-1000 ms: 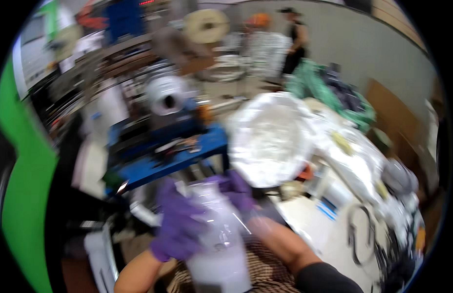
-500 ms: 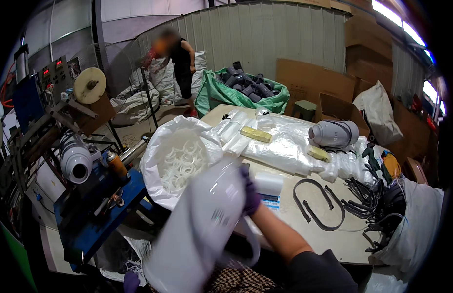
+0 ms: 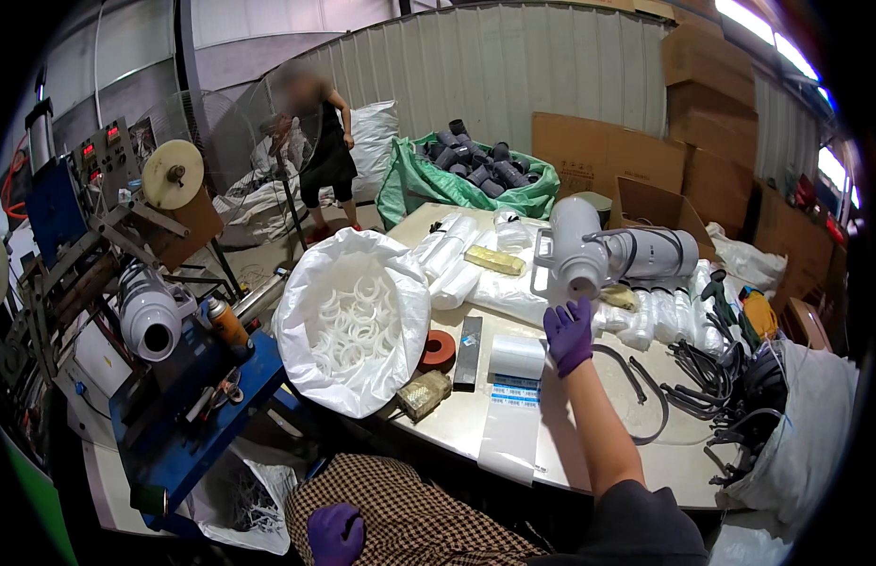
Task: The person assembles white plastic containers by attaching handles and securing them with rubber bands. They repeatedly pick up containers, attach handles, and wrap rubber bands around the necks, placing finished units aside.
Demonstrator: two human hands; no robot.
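My right hand point(image 3: 570, 337), in a purple glove, reaches out over the table with its fingers spread. Just beyond its fingertips is a light grey plastic jug-like vessel point(image 3: 577, 236) with a side handle and a dark hole at its near end. Whether the fingertips touch it I cannot tell. A second grey vessel point(image 3: 655, 253), banded with a dark strap, lies to its right. My left hand point(image 3: 335, 536), also gloved in purple, is curled closed over my checked apron point(image 3: 409, 509), with nothing visible in it. Near my right hand lies a roll of clear film point(image 3: 516, 358) with blue labels.
A white sack of translucent rings point(image 3: 292, 325) stands left of the table point(image 3: 589, 462). Red tape point(image 3: 439, 350), a grey bar point(image 3: 468, 354) and black straps point(image 3: 697, 382) lie about. Left are a blue bench point(image 3: 197, 453) and a machine. A person point(image 3: 325, 141) stands behind.
The grey vessel went from close before me to the table's far side, and my right hand is now open beside it. My left hand moved right onto my lap. The person behind has straightened up.
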